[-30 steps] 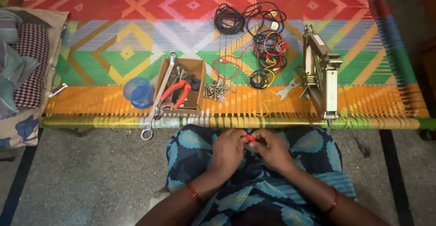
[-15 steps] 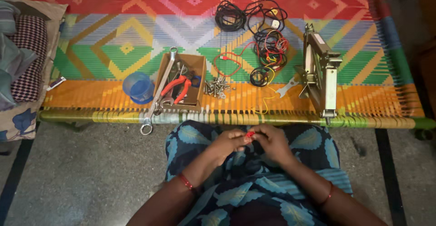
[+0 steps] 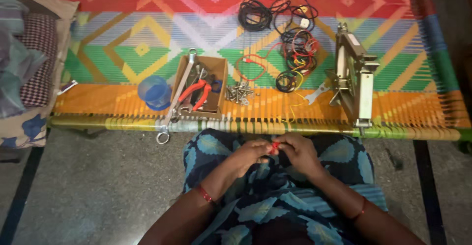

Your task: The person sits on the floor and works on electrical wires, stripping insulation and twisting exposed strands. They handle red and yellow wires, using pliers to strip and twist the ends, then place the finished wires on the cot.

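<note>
Pinching small red part (image 3: 274, 147) between left hand (image 3: 248, 156) and right hand (image 3: 301, 152); risking dropping it into lap folds.

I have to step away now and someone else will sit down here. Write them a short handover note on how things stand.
Left hand and right hand meet over the lap, both pinching a small red piece; what it is cannot be told.
On the woven cot ahead: cardboard box with red-handled pliers, long spanner, bolts, wire coils, metal frame device, blue cup.
Done: piece in hand. Left: handling unfinished.
</note>
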